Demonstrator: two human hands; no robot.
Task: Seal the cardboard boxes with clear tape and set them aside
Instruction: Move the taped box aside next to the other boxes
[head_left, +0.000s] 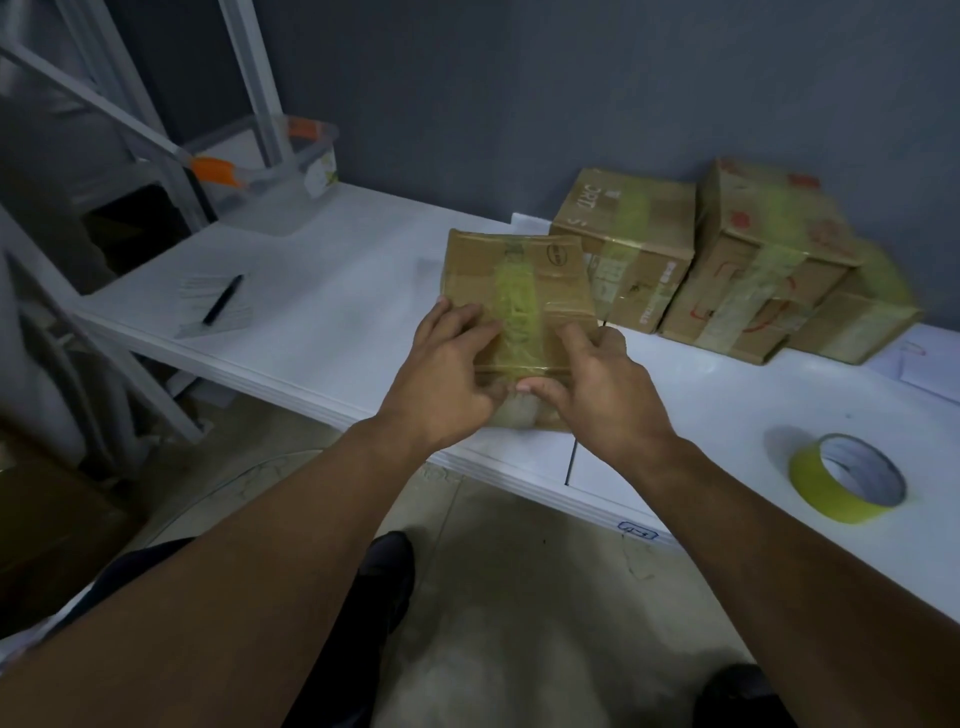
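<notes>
both arms reach forward; left grip (447, 374) and right grip (597, 384) fingers spread, thumbs meeting.

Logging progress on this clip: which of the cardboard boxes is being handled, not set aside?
The flat box nearest the table's front edge: both hands, left and right, press on it. The other boxes sit untouched against the wall.
</notes>
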